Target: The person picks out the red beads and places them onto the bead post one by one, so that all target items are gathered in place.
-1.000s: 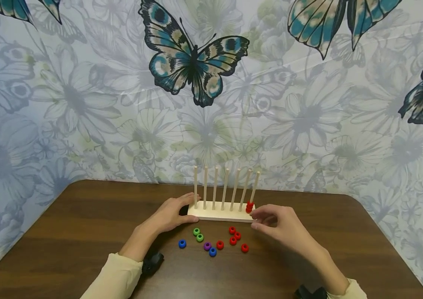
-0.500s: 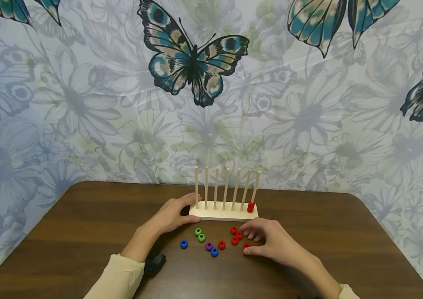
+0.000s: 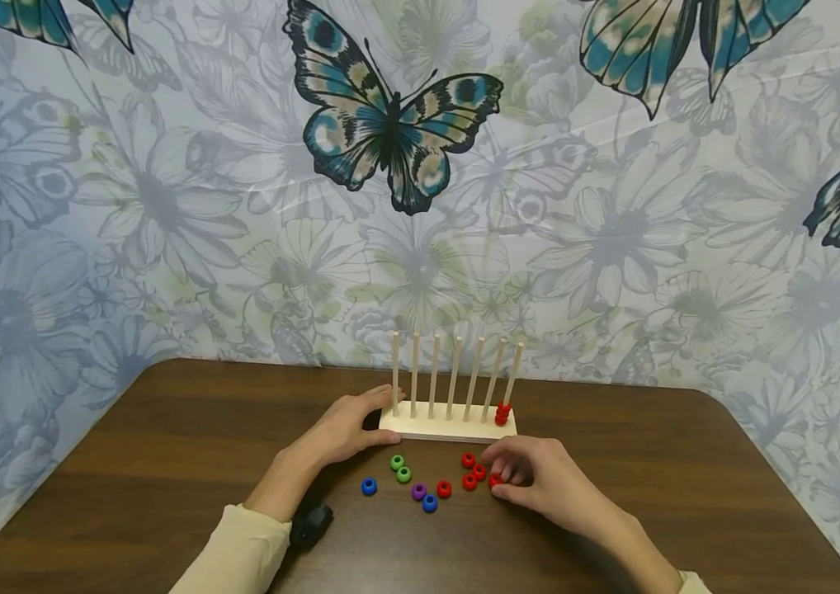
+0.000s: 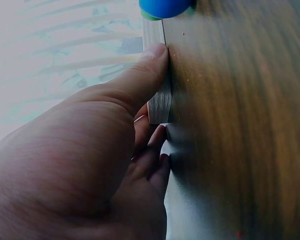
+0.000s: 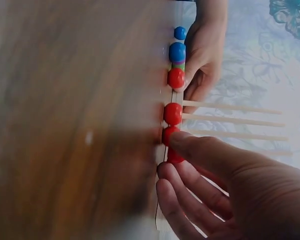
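Note:
A pale wooden peg rack (image 3: 435, 427) stands upright on the table with a row of several thin pegs. Several red beads (image 3: 502, 415) are stacked at the foot of its rightmost peg. My left hand (image 3: 342, 425) grips the rack's left end, thumb along the front edge (image 4: 157, 85) and the other fingers behind. In front of the rack's right end, my right hand (image 3: 546, 478) pinches a red bead (image 3: 495, 480) between thumb and fingers. That bead (image 5: 176, 156) is partly hidden by the thumb in the right wrist view.
Loose on the brown table (image 3: 167, 478) before the rack lie several red beads (image 3: 469, 482), two green beads (image 3: 403, 475), a purple bead (image 3: 418, 492) and two blue beads (image 3: 369, 486). A butterfly-patterned backdrop (image 3: 242, 247) rises behind the table's far edge.
My right hand has come down from the rack's right end to the loose beads, and its fingers have closed around a red bead. The left hand keeps its grip on the rack.

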`<action>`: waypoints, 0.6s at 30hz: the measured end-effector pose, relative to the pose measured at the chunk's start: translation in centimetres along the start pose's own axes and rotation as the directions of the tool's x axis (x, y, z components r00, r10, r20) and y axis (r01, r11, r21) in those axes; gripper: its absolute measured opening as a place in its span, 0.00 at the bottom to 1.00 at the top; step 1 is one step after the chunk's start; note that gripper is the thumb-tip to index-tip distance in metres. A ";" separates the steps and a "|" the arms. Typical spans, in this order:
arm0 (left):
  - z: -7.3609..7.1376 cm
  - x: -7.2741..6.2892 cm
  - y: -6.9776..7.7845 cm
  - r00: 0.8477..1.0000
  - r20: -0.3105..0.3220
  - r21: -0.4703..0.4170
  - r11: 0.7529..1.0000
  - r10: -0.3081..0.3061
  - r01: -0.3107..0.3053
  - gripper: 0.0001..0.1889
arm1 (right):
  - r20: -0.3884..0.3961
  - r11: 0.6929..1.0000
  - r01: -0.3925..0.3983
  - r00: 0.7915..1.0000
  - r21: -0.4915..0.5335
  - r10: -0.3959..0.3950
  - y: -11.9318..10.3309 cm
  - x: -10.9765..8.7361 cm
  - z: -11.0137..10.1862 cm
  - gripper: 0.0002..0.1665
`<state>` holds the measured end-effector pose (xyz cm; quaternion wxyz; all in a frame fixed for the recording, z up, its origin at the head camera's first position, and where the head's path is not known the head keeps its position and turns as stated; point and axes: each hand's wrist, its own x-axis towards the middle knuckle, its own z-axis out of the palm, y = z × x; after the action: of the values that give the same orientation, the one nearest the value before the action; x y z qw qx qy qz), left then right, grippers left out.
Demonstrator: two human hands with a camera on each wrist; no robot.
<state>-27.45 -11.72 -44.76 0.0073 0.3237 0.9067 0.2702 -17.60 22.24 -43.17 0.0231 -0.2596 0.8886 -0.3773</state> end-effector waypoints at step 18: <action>0.1 0.1 0.2 1.000 0.008 -0.019 0.999 -0.030 0.030 0.34 | -0.371 0.988 0.104 0.918 -0.116 -0.140 -0.7 0.5 -4.0 0.19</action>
<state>-27.38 -11.50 -44.69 0.0178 0.3109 0.9089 0.2774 -18.66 24.25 -39.74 -0.1844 -0.2376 0.8752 -0.3789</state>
